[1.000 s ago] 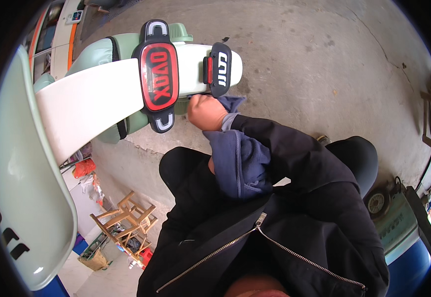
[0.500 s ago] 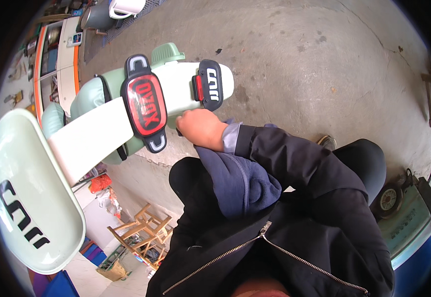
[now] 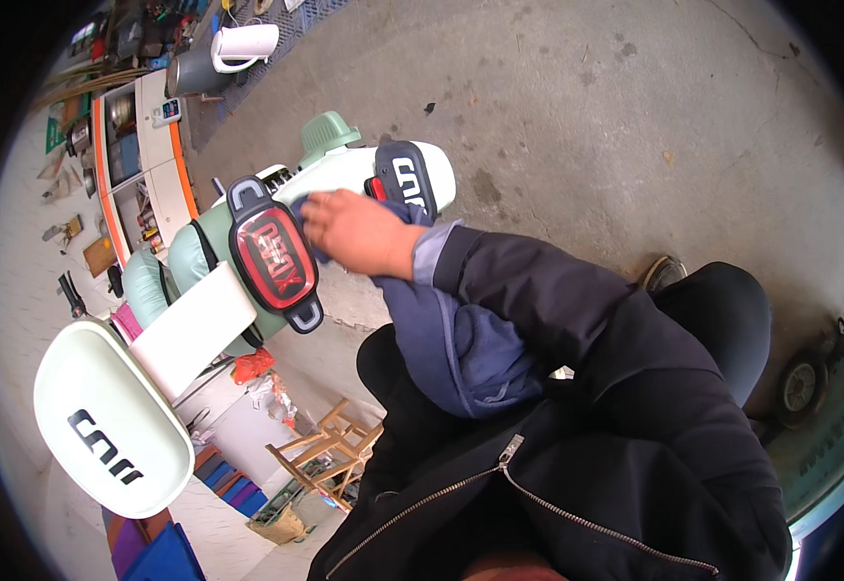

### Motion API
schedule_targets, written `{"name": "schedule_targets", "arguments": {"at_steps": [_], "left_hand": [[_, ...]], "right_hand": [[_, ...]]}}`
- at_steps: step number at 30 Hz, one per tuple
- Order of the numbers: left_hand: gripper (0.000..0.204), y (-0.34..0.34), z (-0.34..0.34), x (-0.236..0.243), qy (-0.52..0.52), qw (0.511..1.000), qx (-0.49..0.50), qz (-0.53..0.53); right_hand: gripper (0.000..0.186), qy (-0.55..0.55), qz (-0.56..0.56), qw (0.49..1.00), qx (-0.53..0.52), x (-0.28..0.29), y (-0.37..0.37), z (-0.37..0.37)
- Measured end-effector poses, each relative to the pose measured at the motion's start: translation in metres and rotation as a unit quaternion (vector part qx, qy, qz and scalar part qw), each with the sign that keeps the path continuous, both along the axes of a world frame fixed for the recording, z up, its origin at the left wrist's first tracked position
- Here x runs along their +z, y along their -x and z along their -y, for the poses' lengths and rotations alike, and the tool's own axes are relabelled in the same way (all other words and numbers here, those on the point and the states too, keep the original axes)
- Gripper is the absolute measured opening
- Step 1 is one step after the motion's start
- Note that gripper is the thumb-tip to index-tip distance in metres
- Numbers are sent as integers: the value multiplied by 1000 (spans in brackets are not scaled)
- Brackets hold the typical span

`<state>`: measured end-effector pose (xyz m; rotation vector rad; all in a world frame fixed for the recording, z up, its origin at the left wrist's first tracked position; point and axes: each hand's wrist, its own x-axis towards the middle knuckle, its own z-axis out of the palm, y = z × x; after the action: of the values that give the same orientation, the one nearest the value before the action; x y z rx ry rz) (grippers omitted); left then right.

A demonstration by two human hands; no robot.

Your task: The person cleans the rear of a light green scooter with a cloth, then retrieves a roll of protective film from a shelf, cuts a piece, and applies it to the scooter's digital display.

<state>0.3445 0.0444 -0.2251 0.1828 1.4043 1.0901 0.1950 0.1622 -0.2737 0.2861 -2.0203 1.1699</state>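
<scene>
My right hand presses its bent fingers into a navy cloth against the side of a white and mint-green machine, between a black-and-red oval plate and a black badge. The cloth drapes back over my lap beneath my right forearm. A curved white piece joins the machine to a broad pale-green panel at lower left, with padded green cushions beside it. My left hand is hidden behind the cloth or my body.
Concrete floor lies ahead. A cabinet with orange edging and a white jug are at upper left. Wooden stools and coloured boards are at lower left, a green wheeled object at right.
The machine appears lower and farther right as the view shifts. My right hand has moved leftward along it, and its fingers now press the cloth near the oval plate.
</scene>
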Motion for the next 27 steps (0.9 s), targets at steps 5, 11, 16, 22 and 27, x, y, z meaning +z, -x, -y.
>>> {"name": "schedule_targets", "arguments": {"at_steps": [5,11,16,22,27], "left_hand": [[26,3,-10,5,10,1000,-1,11],[27,8,-15,-3,0,1000,12,12],[29,6,-19,-17,-21,999,33,20],[31,5,-32,-44,-60,996,54,41],[33,8,-39,-65,-90,991,79,63]], "right_hand": [[19,-205,21,963,172,-3,-14,35],[34,-173,56,980,83,0,3,8],[29,-66,256,964,20,-5,27,-41],[30,161,109,973,-122,-34,28,-97],[43,187,261,944,-77,-84,-1,-90]]}}
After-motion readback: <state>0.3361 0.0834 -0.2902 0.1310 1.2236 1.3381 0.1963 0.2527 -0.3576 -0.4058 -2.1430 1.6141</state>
